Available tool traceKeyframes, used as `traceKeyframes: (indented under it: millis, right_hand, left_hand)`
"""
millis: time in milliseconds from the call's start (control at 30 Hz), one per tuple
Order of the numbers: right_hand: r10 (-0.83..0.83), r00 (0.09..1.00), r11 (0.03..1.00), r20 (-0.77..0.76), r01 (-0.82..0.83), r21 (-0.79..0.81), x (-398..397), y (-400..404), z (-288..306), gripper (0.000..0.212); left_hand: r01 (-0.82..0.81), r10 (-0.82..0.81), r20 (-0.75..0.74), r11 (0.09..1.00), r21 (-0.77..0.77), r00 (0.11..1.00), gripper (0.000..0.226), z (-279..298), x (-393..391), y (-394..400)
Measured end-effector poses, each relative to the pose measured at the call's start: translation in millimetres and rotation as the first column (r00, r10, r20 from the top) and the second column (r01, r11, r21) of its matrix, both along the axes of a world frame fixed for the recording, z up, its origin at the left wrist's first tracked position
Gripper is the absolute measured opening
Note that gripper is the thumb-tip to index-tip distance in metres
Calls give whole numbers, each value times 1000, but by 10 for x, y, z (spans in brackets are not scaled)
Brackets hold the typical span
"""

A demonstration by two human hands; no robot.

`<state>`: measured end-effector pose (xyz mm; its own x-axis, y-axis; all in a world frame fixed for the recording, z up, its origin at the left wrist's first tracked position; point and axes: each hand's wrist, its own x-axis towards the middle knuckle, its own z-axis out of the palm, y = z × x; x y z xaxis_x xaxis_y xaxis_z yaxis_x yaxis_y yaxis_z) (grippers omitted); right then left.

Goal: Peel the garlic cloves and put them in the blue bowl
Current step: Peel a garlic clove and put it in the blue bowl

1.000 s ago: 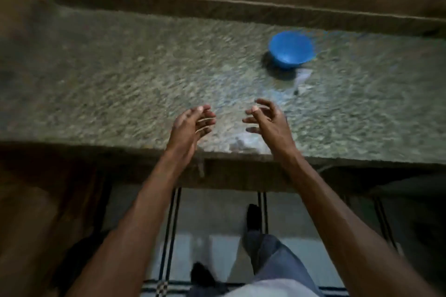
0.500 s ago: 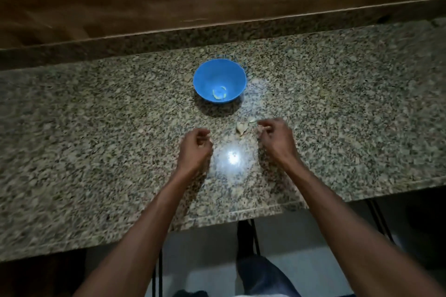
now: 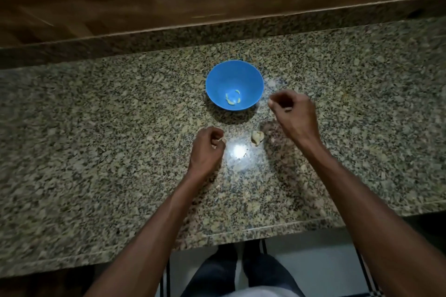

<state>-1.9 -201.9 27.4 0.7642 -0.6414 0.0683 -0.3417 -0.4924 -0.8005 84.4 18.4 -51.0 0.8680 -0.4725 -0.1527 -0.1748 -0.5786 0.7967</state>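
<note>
Right hand (image 3: 293, 113) lifted beside blue bowl (image 3: 234, 84), grip curled, contents unclear, left hand (image 3: 207, 149) likewise

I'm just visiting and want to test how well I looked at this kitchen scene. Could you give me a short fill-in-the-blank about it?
1. The bowl on the granite counter is coloured ____.
2. The pale peeled pieces lie ____ the bowl.
3. The garlic clove on the counter lies between the left hand and the ____ hand.
4. Of the two hands, the ____ one is nearer the bowl.

Missing words: blue; inside; right; right
</note>
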Motion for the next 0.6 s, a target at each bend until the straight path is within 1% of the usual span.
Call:
traceKeyframes:
  millis: [67, 100, 200, 267, 367, 400, 467, 533, 600]
  right_hand:
    - [48, 998, 998, 34, -49, 30, 320, 17, 152, 17]
    - [76, 997, 996, 26, -77, 38, 478, 34, 188, 17]
    - [153, 985, 988, -83, -155, -14, 821, 82, 197, 16]
    - [149, 979, 984, -140, -161, -76, 895, 81, 185, 18]
    - [35, 995, 994, -88, -44, -96, 777, 44, 191, 16]
    - [-13, 998, 997, -66, 8, -81, 689, 43, 204, 14]
    - [-110, 992, 994, -60, 111, 12, 451, 30, 166, 12]
    - [-161, 980, 977, -117, 175, 123, 150, 51, 77, 16]
    - [-158, 966, 965, -206, 195, 174, -144, 105, -56, 19]
  left_hand:
    - [24, -24, 0, 1000, -9, 1000, 20, -22, 29, -23]
    - [30, -30, -3, 999, -14, 1000, 20, -33, 38, -35]
    - [25, -26, -20, 998, -49, 999, 18, -57, 60, -81]
    - [21, -24, -48, 997, -80, 999, 17, -59, 70, -106]
    - [5, -11, -68, 996, -91, 998, 15, -51, 79, -137]
    - [2, -8, -70, 996, -89, 998, 14, -47, 71, -149]
    - [-2, -5, -74, 996, -87, 997, 14, -22, 43, -185]
    - [-3, -5, -90, 995, -95, 996, 15, 0, 15, -247]
    - [10, -19, -94, 995, -98, 995, 15, 2, -11, -322]
